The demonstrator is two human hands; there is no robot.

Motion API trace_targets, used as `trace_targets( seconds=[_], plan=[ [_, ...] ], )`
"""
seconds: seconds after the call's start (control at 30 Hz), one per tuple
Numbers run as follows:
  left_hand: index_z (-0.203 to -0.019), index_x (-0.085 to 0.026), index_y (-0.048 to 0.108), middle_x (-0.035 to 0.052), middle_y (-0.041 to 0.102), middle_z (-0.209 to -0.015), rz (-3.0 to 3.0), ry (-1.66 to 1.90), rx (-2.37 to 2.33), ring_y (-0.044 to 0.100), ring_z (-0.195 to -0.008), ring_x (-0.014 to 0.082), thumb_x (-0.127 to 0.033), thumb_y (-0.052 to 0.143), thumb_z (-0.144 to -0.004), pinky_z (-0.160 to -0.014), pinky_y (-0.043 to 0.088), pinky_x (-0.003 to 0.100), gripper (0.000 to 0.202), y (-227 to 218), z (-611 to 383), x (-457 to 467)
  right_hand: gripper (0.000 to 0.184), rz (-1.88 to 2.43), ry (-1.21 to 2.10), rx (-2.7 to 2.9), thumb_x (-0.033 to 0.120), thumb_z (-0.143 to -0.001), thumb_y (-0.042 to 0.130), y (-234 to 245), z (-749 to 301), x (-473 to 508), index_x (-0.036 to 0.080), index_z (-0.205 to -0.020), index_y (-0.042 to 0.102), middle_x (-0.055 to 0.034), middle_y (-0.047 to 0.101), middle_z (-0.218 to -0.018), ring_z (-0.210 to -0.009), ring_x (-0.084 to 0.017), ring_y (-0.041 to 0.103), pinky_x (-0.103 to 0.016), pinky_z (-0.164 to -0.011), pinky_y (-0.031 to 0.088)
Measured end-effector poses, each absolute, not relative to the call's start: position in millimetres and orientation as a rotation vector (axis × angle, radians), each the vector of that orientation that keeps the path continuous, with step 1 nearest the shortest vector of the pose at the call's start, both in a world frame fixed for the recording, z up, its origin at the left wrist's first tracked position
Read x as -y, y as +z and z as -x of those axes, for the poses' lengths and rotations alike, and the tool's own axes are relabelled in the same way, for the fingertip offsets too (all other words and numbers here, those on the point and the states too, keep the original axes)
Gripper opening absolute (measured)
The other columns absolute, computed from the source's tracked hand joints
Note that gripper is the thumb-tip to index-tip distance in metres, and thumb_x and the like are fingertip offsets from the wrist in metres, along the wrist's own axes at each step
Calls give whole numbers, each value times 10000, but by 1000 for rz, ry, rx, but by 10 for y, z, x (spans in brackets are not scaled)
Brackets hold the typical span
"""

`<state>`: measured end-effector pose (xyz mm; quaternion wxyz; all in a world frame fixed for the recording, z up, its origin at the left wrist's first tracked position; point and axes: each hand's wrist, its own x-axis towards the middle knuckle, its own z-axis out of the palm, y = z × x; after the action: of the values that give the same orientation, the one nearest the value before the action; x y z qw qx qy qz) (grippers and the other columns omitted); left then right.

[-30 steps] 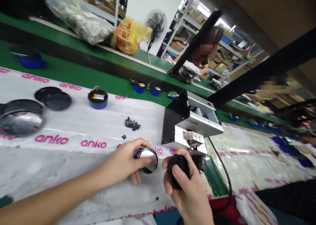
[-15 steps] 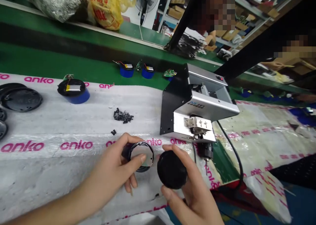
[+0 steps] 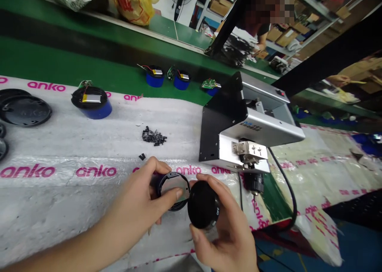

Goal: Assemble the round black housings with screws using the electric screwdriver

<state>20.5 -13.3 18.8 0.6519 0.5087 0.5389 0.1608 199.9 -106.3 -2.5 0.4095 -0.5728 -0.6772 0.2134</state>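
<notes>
1. Our left hand (image 3: pixel 143 200) has its fingers (image 3: pixel 159 165) wrapped around a round dark housing (image 3: pixel 178 206), thumb against the pale disc (image 3: pixel 170 184) in its face.
2. Our right hand (image 3: pixel 228 228) grips a black cap (image 3: pixel 203 204) just beside the housing; we cannot tell whether they touch.
3. Both parts are above the desk (image 3: pixel 104 73), near the silver-and-black machine (image 3: pixel 262 122).
4. Small black pieces (image 3: pixel 153 137) lie beyond our left hand.

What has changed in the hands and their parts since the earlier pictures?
The right hand has brought the black round cap nearer the round housing in the left hand; its thumb has left the cap's face for its edge, and "OFF" lettering shows. Nothing was let go; the pile of small black pieces stayed put.
</notes>
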Motion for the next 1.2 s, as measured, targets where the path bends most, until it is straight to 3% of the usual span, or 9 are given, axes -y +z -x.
trace_targets(
  seconds=[0.27, 0.4, 0.53, 0.67, 0.9, 1.1, 1.2],
  plan=[
    [-990, -256, 455, 0, 650, -1029, -1123, 430, -1017, 565, -434, 64, -426, 656, -862, -352, 438, 173, 292, 102, -129, 141, 729, 1467, 436, 1922, 169, -815, 652, 159, -2003, 951, 218, -1488, 374, -35, 503, -1459, -1326, -204, 502, -303, -1134, 423],
    [-1042, -239, 462, 3, 677, -906, -957, 417, -743, 652, -529, 112, -439, 554, -944, -494, 540, 230, 242, 49, -3, 37, 676, 1448, 393, 2039, 143, -802, 641, 225, -1897, 785, 190, -1442, 429, -48, 547, -1426, -1301, -181, 537, -280, -1126, 422],
    [-1113, -233, 457, 15, 709, -853, -818, 341, -502, 736, -689, 179, -330, 577, -946, -663, 589, 313, 227, -33, 109, -108, 628, 1448, 426, 2078, 162, -822, 644, 219, -1879, 693, 195, -1420, 457, -58, 558, -1417, -1282, -179, 558, -273, -1097, 446],
    [-1211, -240, 467, 32, 732, -806, -731, 303, -412, 750, -689, 182, -285, 588, -940, -707, 586, 323, 301, -130, 133, -170, 570, 1411, 472, 2142, 202, -854, 667, 254, -1949, 633, 200, -1396, 489, -66, 595, -1377, -1231, -177, 602, -249, -1062, 471],
    [-1183, -233, 560, 107, 683, -1135, -637, 341, -343, 748, -728, 180, -287, 664, -884, -731, 600, 355, 321, -203, 118, -179, 598, 1448, 498, 2229, 214, -858, 702, 288, -1990, 615, 214, -1409, 471, -62, 598, -1374, -1223, -188, 609, -262, -1062, 484],
    [-1216, -207, 537, 57, 711, -855, -669, 284, -400, 737, -720, 168, -106, 494, -924, -755, 594, 353, 311, -127, 121, -189, 597, 1523, 378, 2293, 173, -879, 665, 320, -1954, 697, 188, -1434, 442, -90, 567, -1403, -1230, -231, 603, -322, -1046, 521],
    [-1253, -206, 527, 39, 692, -833, -736, 238, -457, 733, -772, 172, -17, 422, -899, -814, 586, 393, 415, -49, 152, -194, 564, 1528, 315, 2389, 221, -902, 652, 384, -1975, 674, 188, -1424, 441, -85, 566, -1405, -1257, -246, 581, -361, -1057, 515]
  ],
)
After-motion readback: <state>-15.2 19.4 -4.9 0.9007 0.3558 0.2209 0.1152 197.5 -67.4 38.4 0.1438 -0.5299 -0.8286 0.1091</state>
